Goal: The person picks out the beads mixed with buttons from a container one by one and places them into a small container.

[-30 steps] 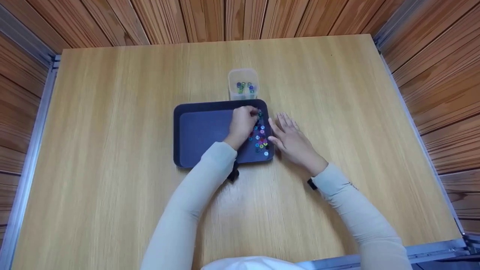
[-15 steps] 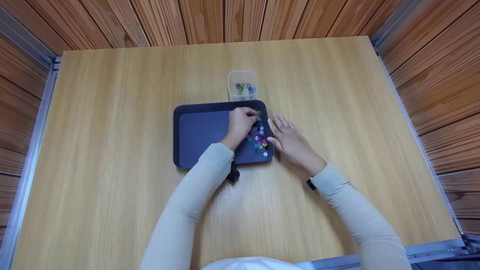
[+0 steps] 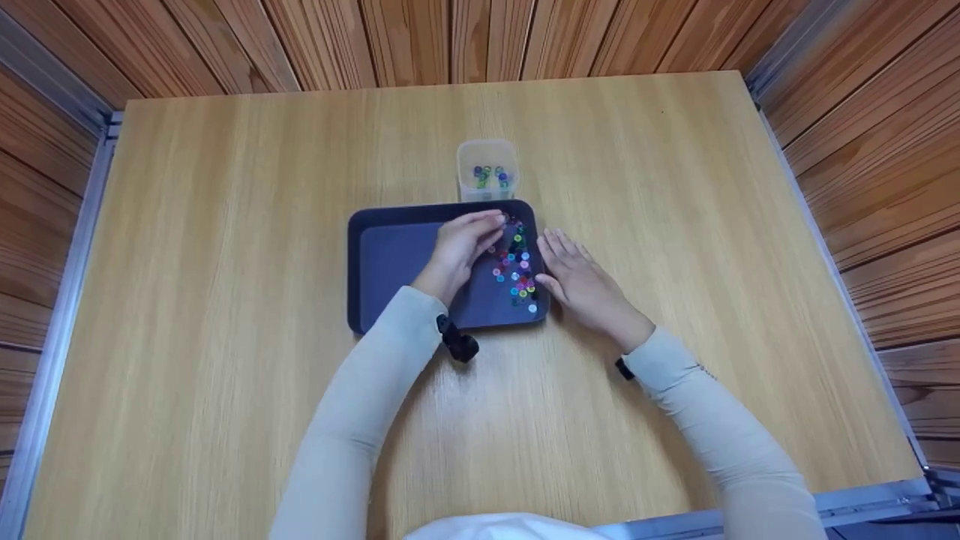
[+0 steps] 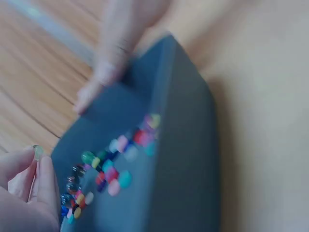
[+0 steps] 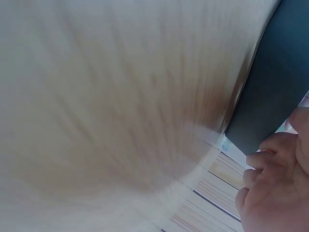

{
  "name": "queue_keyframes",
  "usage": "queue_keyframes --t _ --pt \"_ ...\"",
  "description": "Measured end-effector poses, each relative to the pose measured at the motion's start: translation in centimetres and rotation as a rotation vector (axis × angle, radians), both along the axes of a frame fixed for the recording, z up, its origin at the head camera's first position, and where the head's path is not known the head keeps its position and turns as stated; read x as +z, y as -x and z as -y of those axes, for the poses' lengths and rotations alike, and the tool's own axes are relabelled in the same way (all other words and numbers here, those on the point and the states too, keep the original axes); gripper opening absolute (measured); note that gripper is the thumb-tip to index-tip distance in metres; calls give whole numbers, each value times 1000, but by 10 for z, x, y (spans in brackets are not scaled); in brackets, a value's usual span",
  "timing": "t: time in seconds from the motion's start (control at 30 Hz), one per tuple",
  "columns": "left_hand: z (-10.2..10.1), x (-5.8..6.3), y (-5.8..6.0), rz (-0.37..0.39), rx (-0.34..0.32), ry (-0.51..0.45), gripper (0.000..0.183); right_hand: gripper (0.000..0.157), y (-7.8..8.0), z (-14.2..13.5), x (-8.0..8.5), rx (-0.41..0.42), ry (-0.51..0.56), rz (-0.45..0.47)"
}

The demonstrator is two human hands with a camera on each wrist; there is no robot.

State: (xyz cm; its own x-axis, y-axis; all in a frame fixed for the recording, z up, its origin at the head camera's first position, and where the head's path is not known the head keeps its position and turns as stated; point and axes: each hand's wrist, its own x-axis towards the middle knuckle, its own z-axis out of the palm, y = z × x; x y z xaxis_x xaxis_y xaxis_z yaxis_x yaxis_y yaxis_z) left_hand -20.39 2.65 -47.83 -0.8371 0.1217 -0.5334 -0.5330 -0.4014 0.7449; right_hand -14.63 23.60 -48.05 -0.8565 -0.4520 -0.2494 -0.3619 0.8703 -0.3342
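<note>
My left hand [image 3: 456, 251] is above the dark blue tray [image 3: 405, 262]. In the left wrist view, its thumb and fingers pinch a small translucent yellow-green bead [image 4: 38, 152]. Under and beside the fingers, several small coloured beads [image 3: 523, 285] lie scattered along the tray's right side, some clear, some opaque. My right hand [image 3: 589, 289] lies with extended fingers against the outside of the tray's right rim, holding nothing. Behind the tray, touching or nearly touching it, stands a clear plastic container [image 3: 487, 154] with several blue, green and yellow beads at its bottom.
The tray sits near the middle of a light wooden table [image 3: 247, 225]. Wood-panelled walls [image 3: 412, 41] and metal frame bars surround the table. A black wrist device [image 3: 457, 345] hangs at my left cuff, just past the tray's front edge.
My left hand has lifted from among the beads and shifted left and slightly back, now with the yellow-green bead seen between its fingertips. The right hand stays at the rim.
</note>
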Motion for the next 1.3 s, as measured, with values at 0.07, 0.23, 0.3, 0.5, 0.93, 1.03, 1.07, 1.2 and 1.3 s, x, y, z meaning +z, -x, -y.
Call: queue_keyframes --t 0.07,0.23,0.3,0.5,0.93,1.03,1.07,1.2,1.3 --pt "2 4 2 20 33 -56 30 63 0 0 0 -4 6 5" --pt "6 18 7 15 54 -97 29 63 0 -1 0 -12 12 20" --pt "8 25 10 18 67 -139 28 63 0 -2 1 -16 16 23" --pt "13 39 17 -17 100 -250 12 63 0 -2 1 -15 16 14" --pt "19 63 39 -209 16 136 13 63 1 -2 2 -11 5 14" --pt "17 64 47 -295 -42 392 15 63 0 -2 2 -13 6 18" --pt "17 64 49 -319 -60 480 15 63 0 -2 2 -13 6 18" --pt "14 62 56 -400 -143 758 18 63 0 -1 2 -13 0 20" --pt "11 61 57 -468 -227 928 20 63 0 -1 1 -12 -6 25"
